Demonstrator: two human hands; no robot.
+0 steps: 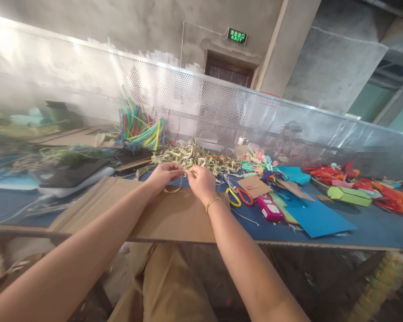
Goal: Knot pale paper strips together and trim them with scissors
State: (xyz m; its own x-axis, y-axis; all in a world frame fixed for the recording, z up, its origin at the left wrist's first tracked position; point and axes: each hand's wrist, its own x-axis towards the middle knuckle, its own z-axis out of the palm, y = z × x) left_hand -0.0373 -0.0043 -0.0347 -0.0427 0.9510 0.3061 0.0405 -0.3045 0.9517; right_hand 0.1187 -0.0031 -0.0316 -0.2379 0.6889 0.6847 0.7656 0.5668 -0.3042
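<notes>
My left hand pinches one part of a thin pale strip, which curls in a small loop below the fingers. Close beside it, my right hand is also closed in a pinch on the strip, its fingertips almost meeting those of the left. Whether the strip is paper, ribbon or dried leaf I cannot make out. Both hands are raised over a brown cardboard sheet on the blue tabletop. Just beyond them lies a tangled heap of similar pale, greenish strips.
Right of the cardboard lie scissors with yellow and orange handles, a magenta box and blue sheets. Red and orange pieces pile farther right. Colourful pipe-cleaner-like stems stand back left. A perforated metal panel borders the table.
</notes>
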